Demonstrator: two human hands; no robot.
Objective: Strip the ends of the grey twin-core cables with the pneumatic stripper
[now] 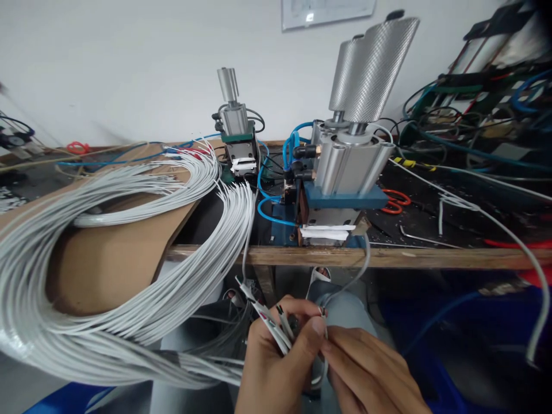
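L hand (280, 362): grasping several wht cable ends (272, 326), tips splayed up & L past the index; dark cores showing at some tips. Thumb + index also pinch one single cable end (323, 312), stripped, dark wire at top. R hand (371, 365): fingertips against same cable just below L thumb; R thumb hidden, can't tell if grip is clenched. Hands touch, held over lap, nearer the viewer than bench's wooden front edge (431, 257) & apart from it; legs (351, 313) visible in that gap.

Near press (351, 167): close to front edge, approx. straight ahead of hands, wht pads (328, 232) facing the person. Thin gray cable (366, 256) hangs over edge just R of it. Small press (235, 123) stands farther back, L.

Cable coil (107, 356) fills L side: part on cardboard (107, 276), part overhanging edge, its strands running toward L wrist. Narrow dark strip of benchtop btwn coil & near press, w/ blue hose (276, 217) crossing.
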